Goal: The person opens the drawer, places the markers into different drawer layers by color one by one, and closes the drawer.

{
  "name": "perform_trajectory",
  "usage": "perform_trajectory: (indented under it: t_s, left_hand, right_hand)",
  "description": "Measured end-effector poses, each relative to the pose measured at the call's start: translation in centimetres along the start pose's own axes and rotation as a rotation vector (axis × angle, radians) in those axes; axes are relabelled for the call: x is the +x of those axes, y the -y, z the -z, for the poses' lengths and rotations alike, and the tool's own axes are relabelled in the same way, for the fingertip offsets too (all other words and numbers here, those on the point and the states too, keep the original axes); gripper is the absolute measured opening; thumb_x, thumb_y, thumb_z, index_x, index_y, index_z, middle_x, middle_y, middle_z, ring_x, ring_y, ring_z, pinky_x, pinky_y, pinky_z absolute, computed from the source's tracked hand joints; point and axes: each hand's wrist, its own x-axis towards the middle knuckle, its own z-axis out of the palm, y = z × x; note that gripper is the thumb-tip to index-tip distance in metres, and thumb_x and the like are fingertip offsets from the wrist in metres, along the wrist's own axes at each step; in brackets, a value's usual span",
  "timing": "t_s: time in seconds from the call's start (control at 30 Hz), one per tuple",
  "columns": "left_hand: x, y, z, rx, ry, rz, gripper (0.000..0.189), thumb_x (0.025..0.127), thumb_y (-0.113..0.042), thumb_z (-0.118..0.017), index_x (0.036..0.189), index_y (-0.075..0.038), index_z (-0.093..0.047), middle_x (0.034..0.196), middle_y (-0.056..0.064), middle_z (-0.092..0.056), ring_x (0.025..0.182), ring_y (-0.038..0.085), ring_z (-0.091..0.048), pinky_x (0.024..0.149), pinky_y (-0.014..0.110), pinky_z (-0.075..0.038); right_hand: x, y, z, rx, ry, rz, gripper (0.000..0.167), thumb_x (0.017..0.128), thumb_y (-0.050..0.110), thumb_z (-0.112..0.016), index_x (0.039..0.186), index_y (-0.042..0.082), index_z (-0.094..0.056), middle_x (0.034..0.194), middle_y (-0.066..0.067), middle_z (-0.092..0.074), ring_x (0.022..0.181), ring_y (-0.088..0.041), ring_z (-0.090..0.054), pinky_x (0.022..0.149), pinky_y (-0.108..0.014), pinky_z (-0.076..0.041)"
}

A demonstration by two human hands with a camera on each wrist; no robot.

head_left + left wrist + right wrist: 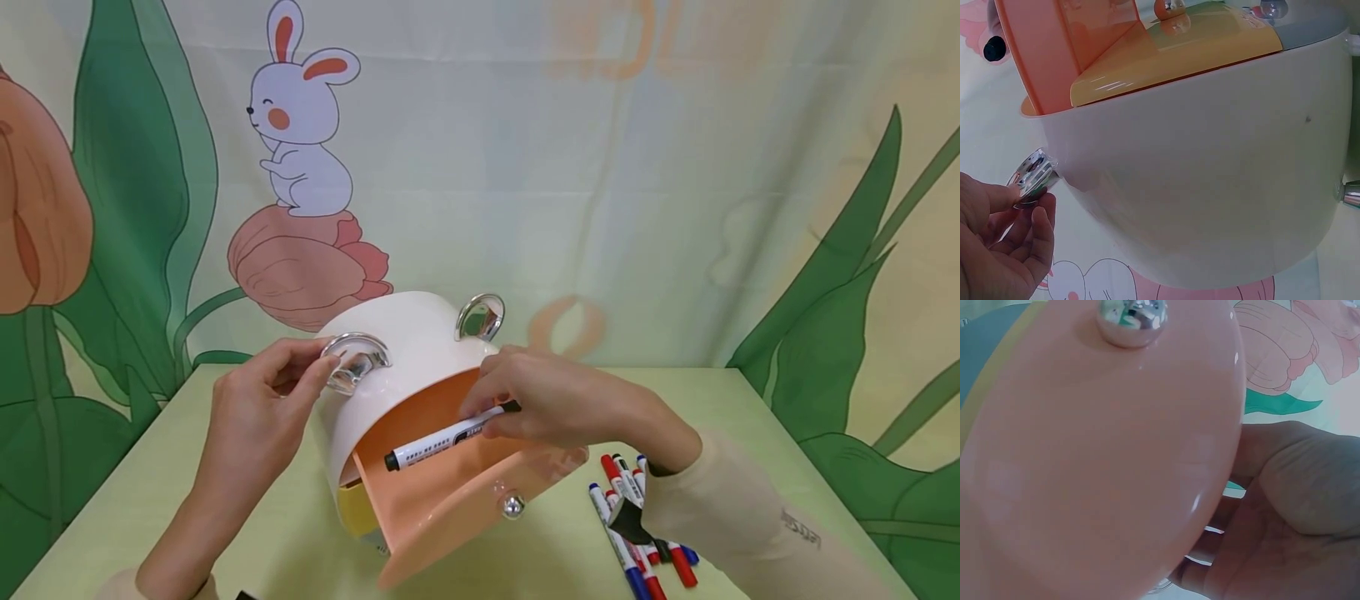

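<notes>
A white rounded drawer box (408, 321) with shiny silver ear-shaped handles stands on the table. My left hand (258, 408) pinches the left silver ear (356, 360) between thumb and fingers; the left wrist view shows the same grip on the ear (1036, 178). The top orange drawer (465, 529), with a round silver knob (513, 506), is pulled out. Over its inside, my right hand (555, 396) holds a white marker (435, 446) with black ends, tilted, its left end lower. In the right wrist view the drawer front (1116, 437) hides the marker and partly hides the fingers.
Several loose markers (618, 546) with red, blue and black caps lie in a pile on the table right of the box, partly behind the right sleeve (720, 508). Below the orange drawer is a yellow drawer (1179, 56). A printed cloth (660, 208) hangs behind.
</notes>
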Motion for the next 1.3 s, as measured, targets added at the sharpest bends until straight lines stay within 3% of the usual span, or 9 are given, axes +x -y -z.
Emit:
perform_trajectory:
  t_s: [0.33,0.57,1.03,1.3]
  left_hand:
    - [0.0,0.0,0.0,0.005,0.003,0.001,0.023,0.096,-0.017,-0.076,0.116,-0.004,-0.076,0.101,0.011,-0.077,0.081,0.0,-0.064,0.071,0.006,-0.05]
    - [0.0,-0.1,0.1,0.029,0.01,0.021,0.024,0.097,-0.019,-0.075,0.117,-0.005,-0.076,0.101,0.009,-0.077,0.082,0.001,-0.064,0.07,0.007,-0.05]
    - [0.0,-0.3,0.2,0.041,0.009,0.017,0.024,0.098,-0.02,-0.074,0.117,-0.005,-0.076,0.098,0.007,-0.076,0.081,0.0,-0.065,0.07,0.008,-0.052]
    - [0.1,-0.3,0.2,0.048,0.009,0.012,0.023,0.098,-0.019,-0.074,0.116,-0.005,-0.076,0.097,0.007,-0.076,0.08,0.0,-0.064,0.069,0.008,-0.051]
  right_hand:
    - [-0.3,-0.5,-0.2,0.0,-0.01,0.003,0.019,0.098,0.006,-0.07,0.116,0.005,-0.077,0.112,0.001,-0.075,0.103,-0.018,-0.06,0.09,-0.033,-0.053]
    - [-1.4,-1.5,0.0,0.016,-0.064,0.016,0.019,0.098,0.007,-0.071,0.116,0.003,-0.077,0.113,-0.001,-0.074,0.103,-0.016,-0.064,0.089,-0.03,-0.055]
    - [-5.3,-3.7,0.4,0.123,-0.184,-0.149,0.017,0.099,0.007,-0.069,0.114,0.007,-0.077,0.104,0.001,-0.073,0.085,-0.01,-0.065,0.074,-0.03,-0.058]
    - [-7.7,-4.6,0.5,0.193,-0.216,-0.275,0.019,0.1,0.013,-0.069,0.117,0.006,-0.075,0.108,0.001,-0.073,0.092,-0.013,-0.068,0.08,-0.029,-0.059]
